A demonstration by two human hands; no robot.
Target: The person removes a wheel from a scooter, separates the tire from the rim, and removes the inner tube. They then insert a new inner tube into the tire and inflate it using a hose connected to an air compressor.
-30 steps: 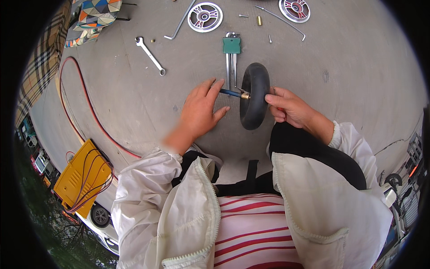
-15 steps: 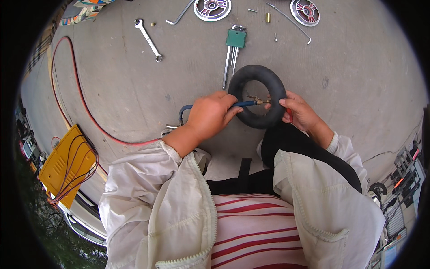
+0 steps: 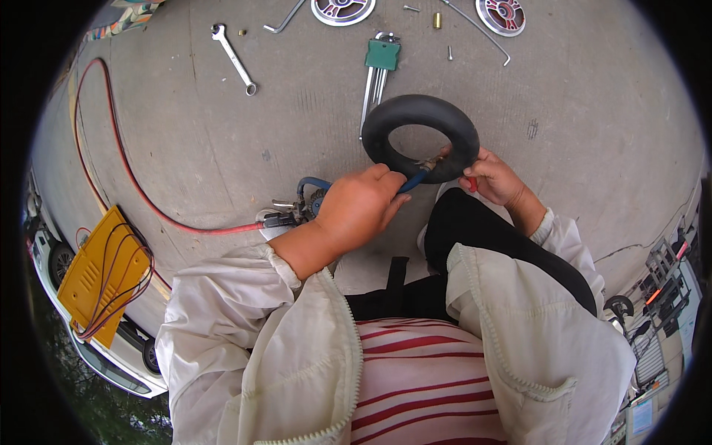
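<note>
My left hand [image 3: 356, 204] grips a blue hose [image 3: 411, 180], whose brass fitting [image 3: 429, 163] meets the inner side of a black inner tube [image 3: 400, 107]. My right hand [image 3: 489, 178] holds that tube at its right side, with a small red object [image 3: 471, 184] between or beside my fingers; what it is I cannot make out. The hose loops back under my left hand to a metal inflator with a gauge [image 3: 284, 215], partly hidden, which joins a red hose [image 3: 170, 221].
A wrench [image 3: 233, 59], green-holder hex keys [image 3: 382, 54], two wheel hubs [image 3: 500, 16], bent rods [image 3: 486, 33], bolts [image 3: 449, 53] and a brass sleeve [image 3: 437, 21] lie on the concrete [image 3: 586, 133]. A yellow board with wires [image 3: 93, 267] lies left, beside a white car [image 3: 48, 237].
The tube has turned from edge-on to face-up and tilted away. My left hand has closed on the blue hose and moved lower right, bringing the inflator into view.
</note>
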